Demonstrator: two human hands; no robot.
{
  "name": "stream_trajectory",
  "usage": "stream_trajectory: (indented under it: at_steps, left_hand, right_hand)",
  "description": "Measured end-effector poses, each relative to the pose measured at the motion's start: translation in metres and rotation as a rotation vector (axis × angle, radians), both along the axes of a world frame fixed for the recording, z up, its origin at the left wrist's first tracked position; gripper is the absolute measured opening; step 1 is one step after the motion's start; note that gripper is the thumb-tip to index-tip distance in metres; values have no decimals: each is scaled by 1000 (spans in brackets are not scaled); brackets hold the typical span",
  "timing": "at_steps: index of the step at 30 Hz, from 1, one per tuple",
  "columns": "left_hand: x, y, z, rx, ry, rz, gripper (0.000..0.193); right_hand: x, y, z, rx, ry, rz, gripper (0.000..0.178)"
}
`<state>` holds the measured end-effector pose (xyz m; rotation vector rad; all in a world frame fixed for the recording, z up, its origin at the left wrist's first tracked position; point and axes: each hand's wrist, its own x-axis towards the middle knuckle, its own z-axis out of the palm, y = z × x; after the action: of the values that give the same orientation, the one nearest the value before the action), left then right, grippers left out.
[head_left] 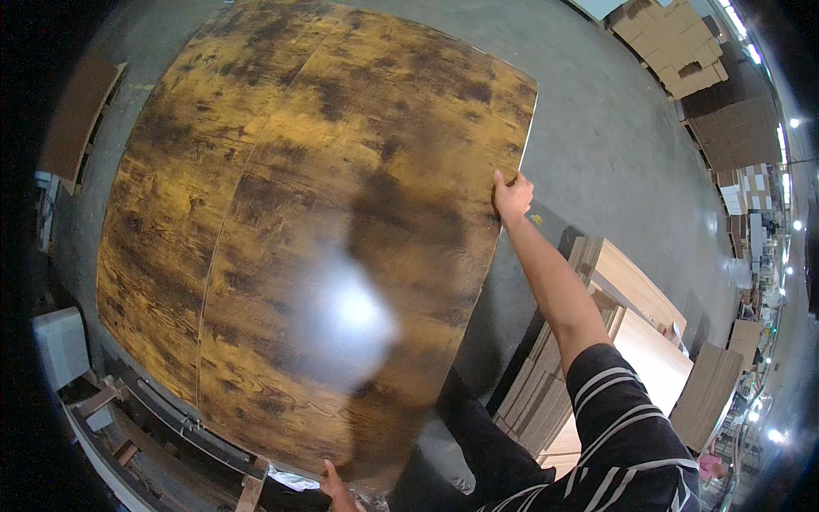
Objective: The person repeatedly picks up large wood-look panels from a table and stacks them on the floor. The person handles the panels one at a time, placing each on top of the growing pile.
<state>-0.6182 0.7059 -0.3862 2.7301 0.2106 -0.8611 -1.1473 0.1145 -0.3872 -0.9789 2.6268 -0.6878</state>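
A large brown and yellow wood-grain board [341,162] fills the middle of the view, its glossy face reflecting a bright light. A straight seam runs along its left part; I cannot tell whether this is a groove or a joint between two boards. At its right edge, my right hand [514,196] is closed, thumb on the face and fingers round the side. By the near edge, my left hand [335,488] grips the board with the thumb up on the face. The left hand's other fingers are mostly hidden.
Stacks of pale wooden panels [636,341] stand close on my right. A metal-sided frame with wooden pieces [153,452] lies at the near left. Brown boards [81,119] rest at far left. Stacked cardboard [670,47] stands on the grey floor [614,171] at far right.
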Motion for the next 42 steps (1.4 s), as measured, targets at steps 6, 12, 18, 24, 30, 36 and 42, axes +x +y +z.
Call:
stream_trajectory:
  at_steps: [6, 12, 18, 24, 30, 36, 42]
  left_hand:
    - [-14, -3, -6, 6, -24, 73, 67]
    - [-18, -4, -6, -82, 10, 69, 55]
    - [-28, -33, 26, -83, 68, -27, 56]
    - [-46, -62, 49, -92, -75, -136, 69]
    - [-38, -57, 47, -273, 8, -134, 62]
    - [-40, -45, 44, -603, 30, 295, 55]
    - [-38, -56, 56, -602, -31, 53, 50]
  right_hand:
    - [-7, -18, 15, 129, -75, -3, 62]
    - [-14, -22, 13, 30, -44, -23, 53]
    - [-32, -30, 6, 74, -90, -35, 52]
    - [-34, -29, -9, -35, 44, -29, 54]
    - [-45, -31, -6, -98, -152, 10, 57]
    - [-31, -26, 20, -171, -372, 186, 47]
    - [-60, -37, 14, -74, -640, 156, 44]
